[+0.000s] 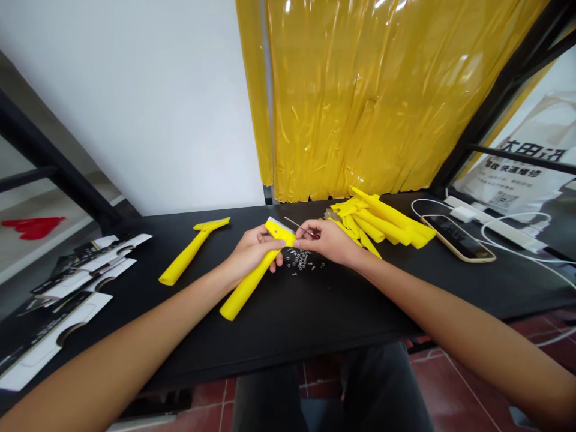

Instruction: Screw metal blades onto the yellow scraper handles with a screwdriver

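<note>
My left hand [258, 249] is closed around the neck of a yellow scraper [249, 288], whose wide head tilts up and away while the handle points toward me. In my right hand [326, 240] is a thin screwdriver [302, 228], its shaft pointing up and left over the scraper's head. The right fingertips also touch the head's right end. Small screws and nuts [302, 261] lie scattered on the black table [288, 318] just beyond and below the hands. Another yellow scraper [193, 249] with a metal edge rests to the left.
Several yellow scrapers [382, 222] are heaped at the back right. Beside them lie a phone [461, 237], a white power strip [499, 225] and white cables. Printed cards [85, 273] are piled at the left. A yellow plastic curtain [360, 102] hangs behind the table.
</note>
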### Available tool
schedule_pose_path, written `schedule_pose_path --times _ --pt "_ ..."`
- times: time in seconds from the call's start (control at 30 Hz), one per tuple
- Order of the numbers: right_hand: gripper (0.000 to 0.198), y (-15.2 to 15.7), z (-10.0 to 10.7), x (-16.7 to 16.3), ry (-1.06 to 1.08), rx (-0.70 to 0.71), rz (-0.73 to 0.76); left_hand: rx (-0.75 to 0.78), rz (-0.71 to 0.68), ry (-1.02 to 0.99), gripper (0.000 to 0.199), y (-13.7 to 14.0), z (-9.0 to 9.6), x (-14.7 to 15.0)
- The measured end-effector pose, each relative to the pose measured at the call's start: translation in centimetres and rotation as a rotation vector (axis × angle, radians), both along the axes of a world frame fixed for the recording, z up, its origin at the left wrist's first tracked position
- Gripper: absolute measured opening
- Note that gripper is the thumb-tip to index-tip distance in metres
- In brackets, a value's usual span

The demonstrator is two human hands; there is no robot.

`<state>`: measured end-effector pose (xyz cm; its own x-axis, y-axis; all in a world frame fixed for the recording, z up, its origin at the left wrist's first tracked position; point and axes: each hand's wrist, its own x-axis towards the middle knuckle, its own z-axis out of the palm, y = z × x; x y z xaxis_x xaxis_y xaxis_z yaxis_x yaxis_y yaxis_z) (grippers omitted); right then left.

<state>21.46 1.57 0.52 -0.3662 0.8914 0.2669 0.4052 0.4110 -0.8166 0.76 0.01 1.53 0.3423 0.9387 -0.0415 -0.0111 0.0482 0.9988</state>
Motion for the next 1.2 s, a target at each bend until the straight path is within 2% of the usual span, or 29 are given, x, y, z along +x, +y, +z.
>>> schedule_pose_path --times 0.13,0.23,0.37,0.5,0.6,0.8,1.2 --pt "0.031 0.3 -0.4 0.0 0.073 -0.029 -0.013 -0.03 0.025 0.011 0.029 0.2 0.0 0.0" --pt "0.029 0.3 0.0 0.4 0.08 0.059 -0.066 -0.046 0.075 0.007 0.028 0.6 -0.2 -0.2" --pt "0.029 -0.1 1.3 1.4 -0.114 0.257 -0.06 -0.065 0.146 0.012 0.024 1.4 -0.5 -0.7" --pt "0.022 -0.4 1.9 2.1 -0.32 0.335 -0.006 -0.068 0.222 0.015 0.024 1.6 -0.5 -1.0" --pt "0.023 -0.2 1.6 2.1 -0.379 0.38 -0.005 -0.062 0.234 0.027 0.024 1.6 -0.6 -1.0" --pt "0.026 0.3 0.8 1.8 -0.384 0.404 0.062 -0.045 0.214 0.027 0.025 1.5 -0.7 -0.9" --pt "0.025 0.4 0.3 1.5 -0.387 0.419 0.048 -0.026 0.185 0.044 0.026 1.5 -0.9 -0.9"
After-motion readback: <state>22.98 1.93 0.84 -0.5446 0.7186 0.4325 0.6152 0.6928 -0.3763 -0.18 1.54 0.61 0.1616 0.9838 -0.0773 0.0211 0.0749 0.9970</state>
